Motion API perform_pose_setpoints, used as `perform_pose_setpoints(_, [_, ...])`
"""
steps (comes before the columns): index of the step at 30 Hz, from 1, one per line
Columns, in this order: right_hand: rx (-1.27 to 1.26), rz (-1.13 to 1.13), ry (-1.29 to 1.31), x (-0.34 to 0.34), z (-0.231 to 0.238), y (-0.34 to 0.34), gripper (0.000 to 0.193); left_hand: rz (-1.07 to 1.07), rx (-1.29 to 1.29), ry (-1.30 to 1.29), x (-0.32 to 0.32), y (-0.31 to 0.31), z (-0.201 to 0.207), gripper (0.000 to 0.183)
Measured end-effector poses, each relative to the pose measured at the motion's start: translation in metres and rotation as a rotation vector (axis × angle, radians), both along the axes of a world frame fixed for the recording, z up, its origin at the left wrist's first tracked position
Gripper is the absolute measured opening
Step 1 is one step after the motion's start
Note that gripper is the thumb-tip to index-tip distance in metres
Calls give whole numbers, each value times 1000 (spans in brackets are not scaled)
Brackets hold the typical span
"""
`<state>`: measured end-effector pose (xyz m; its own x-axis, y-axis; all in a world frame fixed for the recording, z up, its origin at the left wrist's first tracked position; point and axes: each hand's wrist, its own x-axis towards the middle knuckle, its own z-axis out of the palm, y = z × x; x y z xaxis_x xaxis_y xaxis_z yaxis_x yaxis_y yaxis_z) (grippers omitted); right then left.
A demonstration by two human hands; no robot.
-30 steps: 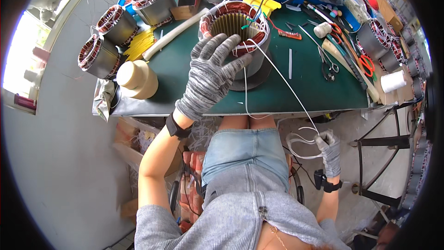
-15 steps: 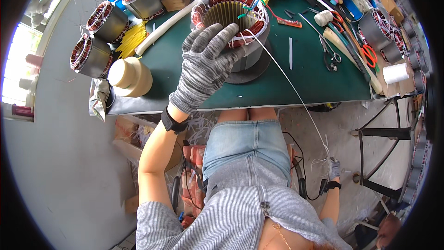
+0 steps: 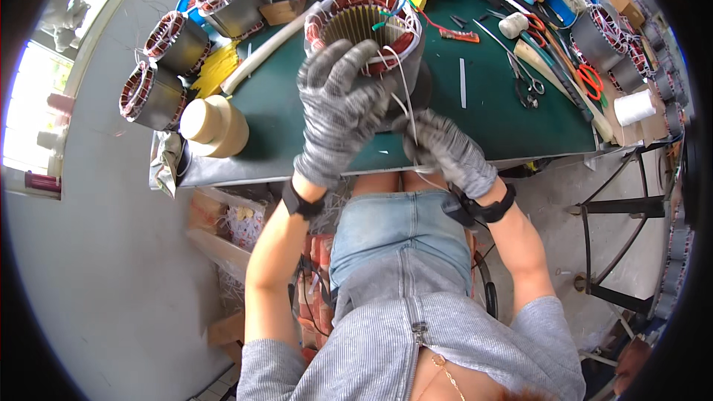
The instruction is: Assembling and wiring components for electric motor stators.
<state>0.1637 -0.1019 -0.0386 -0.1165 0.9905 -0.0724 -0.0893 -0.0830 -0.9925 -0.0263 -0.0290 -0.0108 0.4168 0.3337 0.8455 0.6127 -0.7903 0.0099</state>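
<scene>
A motor stator [image 3: 364,28] with red-brown copper windings and a slotted bore stands upright near the bench's front edge. My left hand [image 3: 330,115], in a grey striped glove, has its fingers hooked over the near rim and closed on it. White lacing cord [image 3: 407,85] comes from the winding ring and hangs down in front of the stator. Just right of my left hand, my gloved right hand [image 3: 449,150] is closed on this cord, its fingertips slightly blurred. Blue and green leads [image 3: 397,13] rise from the bore.
Several other wound stators [image 3: 177,38] stand at the left and right. A cream pot [image 3: 215,126] sits near the front left corner. Scissors [image 3: 533,89], a white cord spool [image 3: 633,107], a long pale stick [image 3: 271,48] and yellow slips [image 3: 217,67] lie on the green bench mat [image 3: 497,122].
My right hand has come up from low at the right to beside the stator. The cord, stretched taut before, is now slack and looped. My left hand stays at the rim.
</scene>
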Motion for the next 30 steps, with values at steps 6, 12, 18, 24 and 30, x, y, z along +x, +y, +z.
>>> perform_pose_setpoints(6, [-315,599,325,22,23,2,34,-75,-94,99,-7,-59,7,31])
perform_pose_setpoints(12, [384,129,-311,-20,42,27,20,-128,-402,-329,13,-67,13,21])
perform_pose_setpoints(18, [874,-558,-740,-30,45,12,21,66,-320,-450,29,-45,15,22])
perform_pose_setpoints(24, [453,-336,-87,-36,41,3,14,224,-100,11,20,-46,16,34])
perform_pose_setpoints(30, [186,-278,86,-30,22,-7,9,-12,-423,-254,24,-59,-10,28])
